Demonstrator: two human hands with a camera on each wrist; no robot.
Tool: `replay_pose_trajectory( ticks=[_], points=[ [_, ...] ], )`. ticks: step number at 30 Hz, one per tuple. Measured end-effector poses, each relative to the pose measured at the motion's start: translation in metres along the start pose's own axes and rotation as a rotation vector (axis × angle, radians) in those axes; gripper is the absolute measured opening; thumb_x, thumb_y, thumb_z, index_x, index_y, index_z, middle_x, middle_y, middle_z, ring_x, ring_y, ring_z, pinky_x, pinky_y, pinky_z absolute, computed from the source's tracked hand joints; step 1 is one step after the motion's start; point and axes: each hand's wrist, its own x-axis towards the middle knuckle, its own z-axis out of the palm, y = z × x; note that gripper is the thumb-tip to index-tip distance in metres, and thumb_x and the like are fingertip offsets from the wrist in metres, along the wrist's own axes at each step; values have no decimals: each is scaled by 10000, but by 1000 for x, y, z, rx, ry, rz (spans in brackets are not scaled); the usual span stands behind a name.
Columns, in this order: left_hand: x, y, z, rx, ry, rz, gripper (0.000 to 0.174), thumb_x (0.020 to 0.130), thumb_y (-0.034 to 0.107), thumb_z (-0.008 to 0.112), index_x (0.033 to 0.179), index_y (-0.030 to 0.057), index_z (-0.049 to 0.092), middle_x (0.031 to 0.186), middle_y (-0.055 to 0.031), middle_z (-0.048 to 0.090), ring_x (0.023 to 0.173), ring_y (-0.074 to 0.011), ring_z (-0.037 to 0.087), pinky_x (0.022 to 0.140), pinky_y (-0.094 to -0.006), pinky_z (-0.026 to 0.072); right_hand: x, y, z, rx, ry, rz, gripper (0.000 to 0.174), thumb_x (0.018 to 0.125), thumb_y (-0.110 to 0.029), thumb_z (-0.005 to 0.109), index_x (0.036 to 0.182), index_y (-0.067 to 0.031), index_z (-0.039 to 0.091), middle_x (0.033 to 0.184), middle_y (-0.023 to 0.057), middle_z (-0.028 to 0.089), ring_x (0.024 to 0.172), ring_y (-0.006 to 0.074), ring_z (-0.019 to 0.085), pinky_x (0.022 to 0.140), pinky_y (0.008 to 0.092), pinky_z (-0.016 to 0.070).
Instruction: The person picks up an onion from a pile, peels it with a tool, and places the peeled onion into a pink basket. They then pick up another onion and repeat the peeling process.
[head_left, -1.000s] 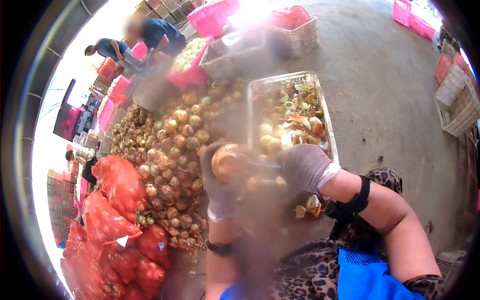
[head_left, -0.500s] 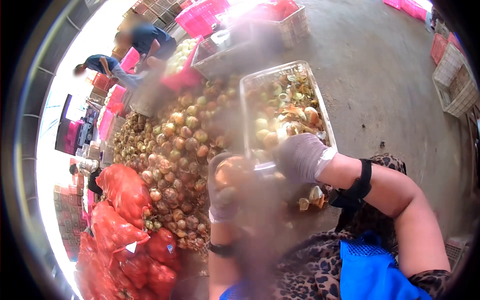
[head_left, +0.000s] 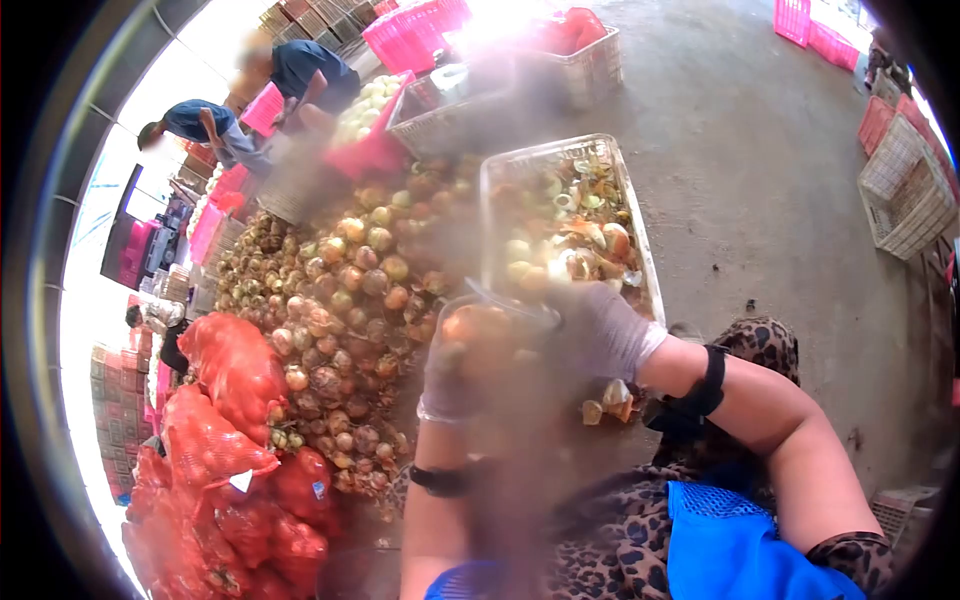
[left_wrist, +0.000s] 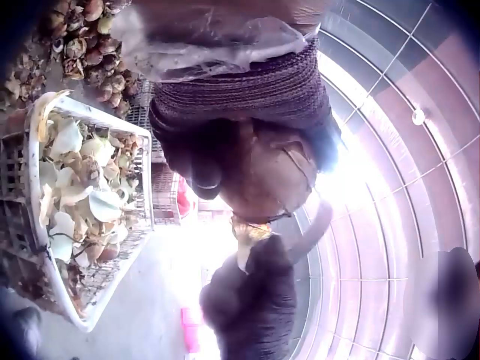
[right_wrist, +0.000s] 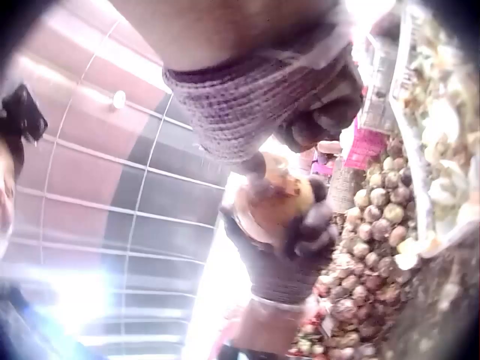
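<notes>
The onion (left_wrist: 271, 176) was round and tan-brown, with a paler yellow patch; it sat cupped in the gloved left hand (head_left: 450, 380), fingers curled about its sides, by the near left corner of the crate (left_wrist: 36, 165); the gloved right hand (head_left: 608, 330) gripped a knife (left_wrist: 313, 231) (rather blurred) close beside it.

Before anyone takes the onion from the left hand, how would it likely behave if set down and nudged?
The onion, gripped in the left hand, would probably roll, since its outline is rounded. It is likely firm, showing no sag in that grip. Dark lines cross its surface, perhaps splits, so skin may flake off.
</notes>
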Motion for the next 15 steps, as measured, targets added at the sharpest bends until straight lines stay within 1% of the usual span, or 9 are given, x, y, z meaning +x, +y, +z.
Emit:
replay_pose_trajectory(
  ticks=[1, 2, 5, 6, 8, 9, 10, 13, 15],
  points=[
    [1, -4, 3, -17, -70, -17, 657, 731, 358, 751, 1233, 38, 471, 1197, -173, 559, 1099, -329, 574, 938, -441, 489, 2, -7, -7, 143, 56, 35, 335, 793, -268, 670, 1064, -70, 652, 886, 133, 660, 837, 281, 644, 773, 389, 504],
    [-4, -10, 1, 58, 3, -25, 719, 699, 372, 764, 1256, 26, 470, 1278, -183, 516, 1195, -365, 510, 993, -470, 444, 3, -14, -13, 287, 116, 63, 349, 802, -242, 676, 1096, -59, 632, 871, 125, 657, 829, 274, 643, 771, 374, 511],
    [-5, -17, 1, -140, -79, -177, 780, 697, 390, 768, 1308, 33, 439, 1307, -171, 489, 1193, -326, 500, 983, -449, 446, 9, 28, 5, 437, 74, -159, 297, 829, -219, 648, 1085, -68, 636, 851, 101, 658, 799, 243, 647, 736, 346, 524],
    [-6, -17, -1, -134, 11, -179, 812, 709, 438, 747, 1328, 33, 412, 1297, -176, 491, 1175, -328, 512, 972, -462, 457, 17, 32, 2, -213, 41, -328, 262, 847, -244, 623, 1048, -80, 658, 853, 86, 670, 756, 221, 655, 709, 315, 532],
    [-4, -16, -4, -121, 191, -176, 882, 733, 534, 706, 1369, 32, 358, 1277, -186, 497, 1139, -330, 536, 951, -489, 478, 18, 33, -7, -49, -64, -71, 246, 852, -261, 610, 1000, -75, 675, 867, 92, 678, 732, 209, 656, 695, 303, 528],
    [-4, -16, -6, -118, 281, -175, 919, 746, 582, 686, 1390, 31, 330, 1267, -191, 500, 1121, -332, 548, 940, -502, 489, 19, 32, -3, -86, -47, -49, 241, 845, -263, 616, 970, -68, 681, 871, 95, 680, 727, 207, 658, 696, 300, 527],
    [0, -23, -17, -123, 176, -212, 900, 766, 694, 589, 1345, 35, 385, 1253, -164, 513, 1086, -314, 564, 908, -491, 505, 21, 31, 0, -123, -31, -27, 238, 838, -266, 623, 941, -60, 688, 875, 98, 682, 721, 205, 659, 697, 298, 526],
    [5, -40, -19, -16, 274, -213, 867, 748, 694, 610, 1286, 37, 436, 1211, -143, 539, 1023, -279, 591, 859, -449, 532, 21, 23, 6, -75, -96, 53, 225, 805, -254, 649, 890, -51, 697, 850, 105, 681, 725, 209, 662, 702, 308, 526],
    [4, -45, -20, 25, 290, -159, 778, 747, 578, 690, 1247, 29, 458, 1162, -139, 564, 986, -242, 602, 822, -386, 552, 19, 11, 0, 110, -141, 143, 204, 761, -227, 674, 872, -58, 702, 797, 109, 677, 732, 222, 665, 697, 330, 528]
  ],
)
